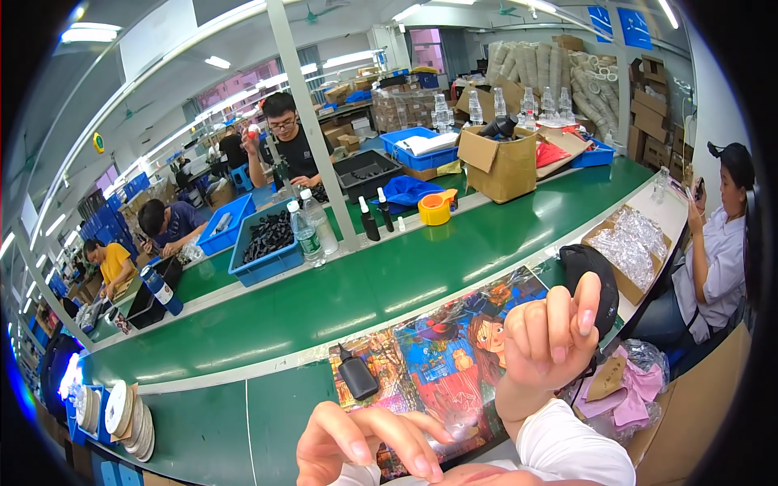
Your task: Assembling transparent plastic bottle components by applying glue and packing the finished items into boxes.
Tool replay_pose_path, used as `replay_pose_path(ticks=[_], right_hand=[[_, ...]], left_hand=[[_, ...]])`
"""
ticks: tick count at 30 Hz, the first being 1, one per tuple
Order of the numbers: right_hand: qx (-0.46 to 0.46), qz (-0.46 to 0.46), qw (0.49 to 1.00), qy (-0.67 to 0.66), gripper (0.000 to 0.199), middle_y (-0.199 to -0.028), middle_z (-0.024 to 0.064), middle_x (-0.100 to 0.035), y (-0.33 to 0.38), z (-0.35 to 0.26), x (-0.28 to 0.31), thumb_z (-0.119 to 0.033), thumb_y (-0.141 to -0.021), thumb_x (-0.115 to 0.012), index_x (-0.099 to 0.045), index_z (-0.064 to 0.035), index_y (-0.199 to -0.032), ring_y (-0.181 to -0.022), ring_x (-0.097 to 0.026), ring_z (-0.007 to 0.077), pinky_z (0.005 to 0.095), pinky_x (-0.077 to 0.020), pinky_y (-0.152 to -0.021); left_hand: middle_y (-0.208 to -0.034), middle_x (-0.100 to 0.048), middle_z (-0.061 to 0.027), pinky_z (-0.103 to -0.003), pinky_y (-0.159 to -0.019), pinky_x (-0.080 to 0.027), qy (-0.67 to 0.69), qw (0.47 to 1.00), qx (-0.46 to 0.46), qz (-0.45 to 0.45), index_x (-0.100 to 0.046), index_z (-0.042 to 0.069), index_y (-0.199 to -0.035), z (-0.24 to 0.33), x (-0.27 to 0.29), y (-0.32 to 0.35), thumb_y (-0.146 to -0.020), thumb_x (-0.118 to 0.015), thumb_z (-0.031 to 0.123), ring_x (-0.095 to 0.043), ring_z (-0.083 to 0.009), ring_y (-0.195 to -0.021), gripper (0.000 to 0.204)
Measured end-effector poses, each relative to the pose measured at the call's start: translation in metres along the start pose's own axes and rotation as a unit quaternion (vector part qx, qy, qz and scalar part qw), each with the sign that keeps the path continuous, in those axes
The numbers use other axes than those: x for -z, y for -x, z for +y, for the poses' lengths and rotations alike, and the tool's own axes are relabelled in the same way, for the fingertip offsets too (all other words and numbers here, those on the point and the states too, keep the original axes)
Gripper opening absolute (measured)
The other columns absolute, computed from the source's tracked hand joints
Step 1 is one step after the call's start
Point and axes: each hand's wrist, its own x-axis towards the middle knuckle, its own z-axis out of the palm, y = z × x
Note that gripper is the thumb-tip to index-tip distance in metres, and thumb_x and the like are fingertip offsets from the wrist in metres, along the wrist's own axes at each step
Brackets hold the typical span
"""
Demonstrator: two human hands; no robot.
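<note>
My left hand (365, 441) is at the lower middle, its fingers loosely stretched and apart over the near edge of a colourful illustrated mat (442, 364). Nothing shows in it. My right hand (551, 344) is raised to the right above the mat, palm side partly toward me, fingers half bent and apart, with no object visible in them. Just beyond my left hand, a small black bottle (358, 377) with a pointed nozzle lies on the mat. Behind my right hand sits a black cap-like item (590, 271), partly hidden.
A green bench (324, 312) runs across. Along it stand a blue bin (271, 251) of black parts, water bottles (306, 231), orange tape (436, 208) and a cardboard box (502, 166). Spools (130, 421) sit at left. Co-workers sit opposite and at right, near a box of clear plastic (628, 247).
</note>
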Motion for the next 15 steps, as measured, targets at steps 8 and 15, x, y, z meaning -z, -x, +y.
replay_pose_path(ticks=[8,15], right_hand=[[-0.044,0.005,0.999,-0.028,0.009,-0.057,0.0025,-0.046,0.005,0.017,0.001,-0.008,-0.091,-0.045,-0.041,-0.011,-0.083,-0.038,-0.039,0.0084,0.0199,-0.0299,-0.038],[-0.046,0.002,0.998,-0.038,0.009,-0.057,0.0027,-0.046,0.006,0.016,0.001,-0.007,-0.091,-0.044,-0.041,-0.0109,-0.083,-0.04,-0.039,0.0088,0.0201,-0.0298,-0.038]], left_hand=[[-0.103,-0.053,-0.0278,-0.057,-0.092,-0.034,-0.052,0.993,-0.007,0.11,-0.037,0.006,-0.119,0.007,-0.023,0.021,-0.09,-0.054,0.039,-0.059,-0.0376,-0.091,0.047],[-0.096,-0.058,-0.0285,-0.055,-0.089,-0.037,-0.083,0.977,-0.015,0.193,-0.039,0.006,-0.114,0.003,-0.036,0.021,-0.09,-0.052,0.041,-0.06,-0.0378,-0.086,0.045]])
